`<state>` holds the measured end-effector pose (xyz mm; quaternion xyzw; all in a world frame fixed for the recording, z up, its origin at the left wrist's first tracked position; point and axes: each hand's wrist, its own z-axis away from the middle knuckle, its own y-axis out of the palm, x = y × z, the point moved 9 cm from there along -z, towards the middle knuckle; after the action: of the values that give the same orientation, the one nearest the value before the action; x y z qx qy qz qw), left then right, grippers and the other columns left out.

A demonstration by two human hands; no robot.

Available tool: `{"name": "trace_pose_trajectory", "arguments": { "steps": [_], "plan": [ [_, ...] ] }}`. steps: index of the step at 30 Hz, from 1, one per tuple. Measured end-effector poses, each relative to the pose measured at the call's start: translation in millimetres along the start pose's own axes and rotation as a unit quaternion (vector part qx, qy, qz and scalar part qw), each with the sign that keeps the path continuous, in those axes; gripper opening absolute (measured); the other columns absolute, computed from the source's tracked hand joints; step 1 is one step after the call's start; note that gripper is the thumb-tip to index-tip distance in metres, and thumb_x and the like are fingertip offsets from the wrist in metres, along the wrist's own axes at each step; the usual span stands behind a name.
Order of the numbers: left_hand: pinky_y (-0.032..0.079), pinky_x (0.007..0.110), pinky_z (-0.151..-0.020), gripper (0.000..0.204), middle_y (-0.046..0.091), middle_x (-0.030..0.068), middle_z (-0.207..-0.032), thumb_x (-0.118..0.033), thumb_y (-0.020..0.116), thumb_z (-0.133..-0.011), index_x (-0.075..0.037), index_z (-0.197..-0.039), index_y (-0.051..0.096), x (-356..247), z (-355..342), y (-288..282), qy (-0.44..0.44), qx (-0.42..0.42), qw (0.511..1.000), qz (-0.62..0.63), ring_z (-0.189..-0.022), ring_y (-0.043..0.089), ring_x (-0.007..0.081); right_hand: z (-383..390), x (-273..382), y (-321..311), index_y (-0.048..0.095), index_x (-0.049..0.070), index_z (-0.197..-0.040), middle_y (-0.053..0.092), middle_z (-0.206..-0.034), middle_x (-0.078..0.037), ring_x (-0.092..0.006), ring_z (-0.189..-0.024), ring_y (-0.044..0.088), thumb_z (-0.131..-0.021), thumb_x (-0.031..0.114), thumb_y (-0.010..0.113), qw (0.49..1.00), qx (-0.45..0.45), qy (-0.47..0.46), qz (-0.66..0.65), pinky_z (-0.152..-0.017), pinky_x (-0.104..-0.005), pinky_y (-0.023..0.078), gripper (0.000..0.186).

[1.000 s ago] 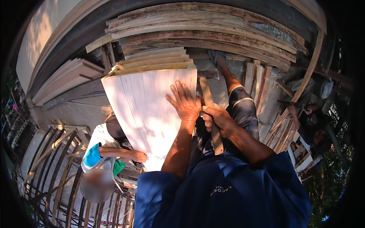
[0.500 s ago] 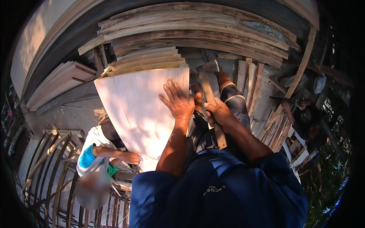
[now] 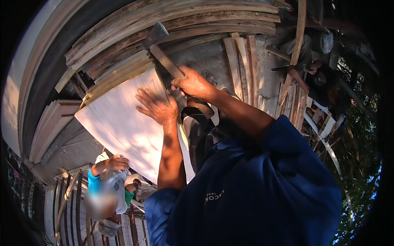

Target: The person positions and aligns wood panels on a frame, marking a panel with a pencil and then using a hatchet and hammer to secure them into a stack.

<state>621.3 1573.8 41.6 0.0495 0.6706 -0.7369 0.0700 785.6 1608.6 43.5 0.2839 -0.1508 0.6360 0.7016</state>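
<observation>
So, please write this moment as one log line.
left hand: spread on pale panel; right hand: gripping wooden-handled tool; planks: stacked beyond

A loose, dark blue, short-sleeved cloth shirt (image 3: 254, 197) with small, pale printed lettering (image 3: 212, 198) across its chest was worn with nearly black legwear (image 3: 200, 133), while the left hand (image 3: 160, 108) and right hand (image 3: 193, 84) were bare.
</observation>
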Motion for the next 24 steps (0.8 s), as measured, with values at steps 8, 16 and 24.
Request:
{"name": "trace_pose_trajectory", "arguments": {
  "steps": [8, 16, 24],
  "plan": [
    [0.013, 0.072, -0.118, 0.089, 0.028, 0.0237, -0.165, -0.036, 0.07, -0.08, 0.003, -0.153, 0.036, 5, 1, 1, 0.008, -0.008, 1.0, -0.002, -0.154, 0.019, 0.0457, 73, -39, 27, 0.049, 0.009, -0.104, 0.056, -0.077, -0.001, -0.0109, -0.057, 0.055, -0.099, 0.015, 0.061, 0.935, -0.038, 0.176, -0.305, -0.05, -0.0286, 0.048, 0.014],
    [0.012, 0.072, -0.118, 0.09, 0.027, 0.0228, -0.166, -0.036, 0.067, -0.08, 0.002, -0.154, 0.033, 8, 3, 5, 0.039, -0.046, 0.998, -0.018, -0.155, 0.019, 0.0458, 97, -61, 61, 0.05, 0.009, -0.103, 0.057, -0.076, -0.003, -0.015, -0.057, 0.057, -0.096, 0.015, 0.064, 0.93, 0.015, 0.198, -0.308, -0.05, -0.0327, 0.05, 0.017],
    [0.015, 0.07, -0.119, 0.087, 0.027, 0.0193, -0.167, -0.037, 0.067, -0.082, -0.002, -0.154, 0.035, 3, -1, -1, -0.006, -0.038, 0.999, -0.025, -0.155, 0.021, 0.042, 101, -62, 41, 0.051, 0.01, -0.101, 0.057, -0.075, -0.001, -0.0104, -0.057, 0.056, -0.098, 0.018, 0.063, 0.952, 0.06, 0.205, -0.22, -0.048, -0.0284, 0.046, 0.015]
  ]
}}
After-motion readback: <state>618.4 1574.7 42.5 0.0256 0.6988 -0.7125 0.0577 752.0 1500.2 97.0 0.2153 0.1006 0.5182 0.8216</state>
